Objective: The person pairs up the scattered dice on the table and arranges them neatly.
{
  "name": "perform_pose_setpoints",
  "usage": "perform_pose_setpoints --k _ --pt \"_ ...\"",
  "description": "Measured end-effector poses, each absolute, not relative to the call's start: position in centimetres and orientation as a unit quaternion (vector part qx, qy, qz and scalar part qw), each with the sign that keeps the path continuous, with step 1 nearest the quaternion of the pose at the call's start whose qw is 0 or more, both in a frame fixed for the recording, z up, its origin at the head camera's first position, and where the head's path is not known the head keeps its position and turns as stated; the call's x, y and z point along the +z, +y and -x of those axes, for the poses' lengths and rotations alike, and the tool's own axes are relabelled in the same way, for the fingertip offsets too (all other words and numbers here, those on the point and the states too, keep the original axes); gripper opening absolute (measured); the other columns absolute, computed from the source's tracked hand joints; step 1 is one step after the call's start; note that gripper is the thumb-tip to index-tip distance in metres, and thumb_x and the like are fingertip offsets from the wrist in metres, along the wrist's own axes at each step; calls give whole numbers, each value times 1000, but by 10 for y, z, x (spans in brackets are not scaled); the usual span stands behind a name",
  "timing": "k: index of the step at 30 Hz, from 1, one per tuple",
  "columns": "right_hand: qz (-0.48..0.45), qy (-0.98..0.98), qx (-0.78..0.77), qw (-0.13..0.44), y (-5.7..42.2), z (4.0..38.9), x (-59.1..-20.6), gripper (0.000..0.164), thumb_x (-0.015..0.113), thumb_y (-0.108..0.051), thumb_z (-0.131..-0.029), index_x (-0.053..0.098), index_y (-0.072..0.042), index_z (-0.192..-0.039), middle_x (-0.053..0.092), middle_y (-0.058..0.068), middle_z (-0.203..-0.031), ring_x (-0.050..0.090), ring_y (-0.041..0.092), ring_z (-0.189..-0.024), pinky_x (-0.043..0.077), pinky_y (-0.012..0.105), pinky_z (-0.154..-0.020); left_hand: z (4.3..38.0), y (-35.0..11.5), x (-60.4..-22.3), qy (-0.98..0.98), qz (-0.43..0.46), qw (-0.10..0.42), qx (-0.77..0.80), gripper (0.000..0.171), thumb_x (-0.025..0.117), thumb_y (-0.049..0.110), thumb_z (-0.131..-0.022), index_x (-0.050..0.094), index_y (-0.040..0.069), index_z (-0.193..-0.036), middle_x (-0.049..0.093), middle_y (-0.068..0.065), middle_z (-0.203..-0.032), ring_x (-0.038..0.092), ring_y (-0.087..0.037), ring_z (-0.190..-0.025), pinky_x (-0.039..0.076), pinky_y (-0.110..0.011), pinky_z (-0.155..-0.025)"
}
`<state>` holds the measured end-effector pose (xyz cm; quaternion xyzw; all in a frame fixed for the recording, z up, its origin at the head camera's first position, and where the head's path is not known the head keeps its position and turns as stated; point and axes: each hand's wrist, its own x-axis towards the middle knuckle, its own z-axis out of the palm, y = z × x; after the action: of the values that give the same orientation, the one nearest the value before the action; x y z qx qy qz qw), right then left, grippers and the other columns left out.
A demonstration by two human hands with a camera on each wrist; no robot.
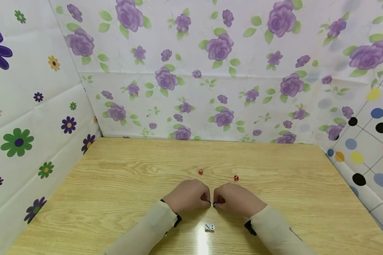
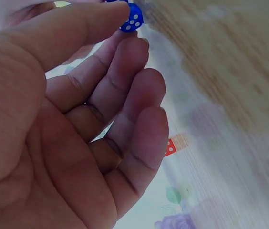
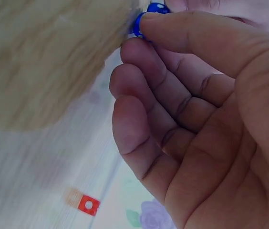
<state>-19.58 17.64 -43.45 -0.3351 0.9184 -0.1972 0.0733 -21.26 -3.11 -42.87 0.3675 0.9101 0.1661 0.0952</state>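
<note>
My left hand (image 1: pixel 191 196) pinches a blue die (image 2: pixel 133 19) with white pips between thumb and forefinger. A second blue die (image 3: pixel 138 26) is pinched the same way by my right hand (image 1: pixel 237 199). In the head view both hands face each other low over the table, a narrow gap between their fingertips. Two white dice (image 1: pixel 209 227) with black pips sit side by side nearer to me, between the forearms. Beyond the hands lie two red dice, one red die (image 1: pixel 200 171) past the left hand and another red die (image 1: pixel 236 178) past the right.
The wooden table (image 1: pixel 131 170) stretches to a floral curtain (image 1: pixel 191 71) at the back. Flower-print cloth (image 1: pixel 35 117) hangs along the left side, dotted cloth (image 1: pixel 367 141) along the right. Light reflects off the tabletop near the white dice.
</note>
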Motion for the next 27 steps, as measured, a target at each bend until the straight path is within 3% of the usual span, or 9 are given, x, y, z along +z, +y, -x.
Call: perform_pose_setpoints --k 11,27 --pt "339 920 -191 48 168 192 -435 22 78 -10 -90 66 -19 -74 52 -14 -67 44 2 -63 43 23 -62 210 -29 -428 911 -369 92 157 8 81 22 -89 77 24 -83 64 20 -77 57 4 -73 50 -20 -71" --pt "330 920 -198 70 167 189 -432 21 79 -11 -90 66 -18 -76 53 -14 -67 43 1 -63 42 23 -61 209 -28 -427 910 -371 100 159 5 82 24 -89 78 24 -86 66 19 -79 58 4 -74 51 -20 -71"
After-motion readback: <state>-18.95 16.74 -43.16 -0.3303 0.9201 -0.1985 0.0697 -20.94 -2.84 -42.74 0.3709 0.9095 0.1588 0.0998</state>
